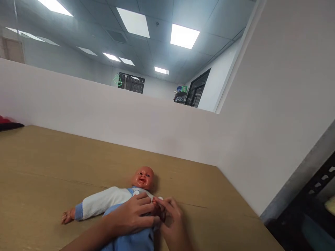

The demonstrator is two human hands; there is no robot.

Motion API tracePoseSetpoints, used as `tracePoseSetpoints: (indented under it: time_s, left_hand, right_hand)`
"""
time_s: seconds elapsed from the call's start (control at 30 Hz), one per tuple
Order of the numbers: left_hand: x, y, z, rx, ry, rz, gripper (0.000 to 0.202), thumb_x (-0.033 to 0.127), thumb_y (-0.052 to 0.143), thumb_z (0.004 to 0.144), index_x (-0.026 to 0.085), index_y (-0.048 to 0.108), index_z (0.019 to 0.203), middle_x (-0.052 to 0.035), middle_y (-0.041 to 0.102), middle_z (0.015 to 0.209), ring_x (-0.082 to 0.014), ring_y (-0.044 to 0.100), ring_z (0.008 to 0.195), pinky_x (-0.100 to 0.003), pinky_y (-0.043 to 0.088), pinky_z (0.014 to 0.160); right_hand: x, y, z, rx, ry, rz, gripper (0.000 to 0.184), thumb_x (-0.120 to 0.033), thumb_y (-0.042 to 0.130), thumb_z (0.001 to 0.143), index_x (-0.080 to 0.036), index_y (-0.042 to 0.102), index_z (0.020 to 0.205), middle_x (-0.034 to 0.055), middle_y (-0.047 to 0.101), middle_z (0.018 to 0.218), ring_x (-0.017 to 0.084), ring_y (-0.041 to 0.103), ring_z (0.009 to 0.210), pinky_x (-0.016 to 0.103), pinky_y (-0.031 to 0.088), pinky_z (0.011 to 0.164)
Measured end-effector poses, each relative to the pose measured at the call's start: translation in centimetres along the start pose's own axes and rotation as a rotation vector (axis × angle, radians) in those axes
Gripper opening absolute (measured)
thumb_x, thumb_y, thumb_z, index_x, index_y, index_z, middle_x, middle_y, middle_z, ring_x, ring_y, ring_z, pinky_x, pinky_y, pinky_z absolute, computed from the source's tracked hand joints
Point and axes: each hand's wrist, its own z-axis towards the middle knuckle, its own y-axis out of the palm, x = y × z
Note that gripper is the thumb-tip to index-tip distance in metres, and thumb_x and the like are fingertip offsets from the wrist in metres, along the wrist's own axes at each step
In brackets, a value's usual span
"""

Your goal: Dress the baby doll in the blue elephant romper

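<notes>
A baby doll [143, 178] lies on its back, its head toward the far side. It wears a white long-sleeved top [101, 202] with blue cuffs and blue overalls [132, 242]. One arm of the doll stretches out to the left, ending in a bare plastic hand [68, 216]. My left hand [137, 213] rests across the doll's chest, fingers curled around its other arm. Closing in from the right, my right hand [171, 218] has thumb and fingers bent on that arm's small hand [156, 208]. My fingers partly hide this arm and its sleeve.
The doll lies on a brown board surface [65, 160], bordered by a white wall [131, 122] behind and on the right. A red and black item [10, 124] sits at the far left edge. A black rack [311, 202] stands at lower right.
</notes>
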Motion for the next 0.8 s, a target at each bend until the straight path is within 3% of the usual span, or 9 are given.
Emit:
tracePoseSetpoints:
  time_s: [0.07, 0.17, 0.3, 0.4, 0.53, 0.7, 0.8]
  left_hand:
    - [-0.1, -0.3, -0.3, 0.047, -0.053, -0.085, 0.046, 0.036, 0.026, 0.119, 0.025, 0.071, 0.124, -0.0107, 0.076, 0.099, -0.0251, 0.062, 0.082, -0.042, 0.042, 0.082]
    - [-0.4, -0.9, 0.4, 0.035, -0.275, -0.296, 0.049, 0.048, 0.033, 0.117, 0.023, 0.075, 0.115, -0.0108, 0.073, 0.100, -0.0268, 0.064, 0.092, -0.041, 0.044, 0.088]
    - [-1.1, -1.1, 2.0, -0.082, -0.523, -0.532, 0.045, 0.060, 0.051, 0.109, 0.022, 0.074, 0.103, -0.0070, 0.072, 0.100, -0.0256, 0.066, 0.098, -0.035, 0.049, 0.088]
    - [-1.5, -0.6, 2.6, -0.139, -0.572, -0.554, 0.041, 0.058, 0.053, 0.106, 0.021, 0.071, 0.103, -0.0065, 0.074, 0.102, -0.0242, 0.069, 0.096, -0.032, 0.052, 0.085]
    - [-1.4, 0.2, 2.8, -0.219, -0.588, -0.508, 0.036, 0.051, 0.050, 0.105, 0.021, 0.070, 0.104, -0.0091, 0.076, 0.106, -0.0267, 0.070, 0.101, -0.036, 0.052, 0.091]
    - [-1.1, 1.0, 3.6, -0.325, -0.684, -0.395, 0.041, 0.054, 0.050, 0.105, 0.019, 0.071, 0.108, -0.0158, 0.079, 0.107, -0.0333, 0.074, 0.101, -0.039, 0.053, 0.083]
    - [-1.1, 1.4, 4.2, -0.374, -0.772, -0.334, 0.043, 0.054, 0.053, 0.104, 0.016, 0.071, 0.112, -0.0196, 0.080, 0.110, -0.0368, 0.076, 0.102, -0.039, 0.054, 0.078]
  right_hand:
    - [0.5, 1.1, -0.6, -0.083, -0.014, 0.055, 0.036, -0.042, 0.066, 0.097, -0.033, 0.081, 0.128, 0.0102, 0.069, 0.112, 0.027, 0.070, 0.103, 0.038, 0.062, 0.092]
    - [1.4, 1.9, -2.0, -0.155, 0.051, 0.209, 0.036, -0.055, 0.061, 0.101, -0.031, 0.085, 0.113, 0.0126, 0.066, 0.126, 0.030, 0.072, 0.111, 0.043, 0.064, 0.100]
    - [2.2, 3.0, -3.4, 0.069, 0.263, 0.467, 0.043, -0.069, 0.079, 0.086, -0.028, 0.085, 0.098, 0.0111, 0.070, 0.113, 0.030, 0.076, 0.095, 0.047, 0.067, 0.092]
    - [2.9, 3.3, -3.7, 0.214, 0.440, 0.585, 0.055, -0.079, 0.084, 0.073, -0.027, 0.085, 0.094, 0.0106, 0.079, 0.096, 0.033, 0.078, 0.092, 0.050, 0.067, 0.093]
    - [4.5, 2.7, -4.1, 0.292, 0.613, 0.624, 0.071, -0.083, 0.092, 0.051, -0.028, 0.083, 0.095, 0.0115, 0.085, 0.102, 0.038, 0.082, 0.099, 0.053, 0.068, 0.094]
    - [6.3, 3.0, -4.3, 0.477, 0.454, 0.359, 0.071, -0.090, 0.079, 0.067, -0.027, 0.075, 0.099, 0.0101, 0.084, 0.097, 0.032, 0.080, 0.089, 0.041, 0.068, 0.080]
    - [7.1, 3.5, -4.0, 0.557, 0.412, 0.369, 0.066, -0.086, 0.080, 0.071, -0.027, 0.071, 0.097, 0.0035, 0.078, 0.078, 0.023, 0.071, 0.063, 0.032, 0.061, 0.058]
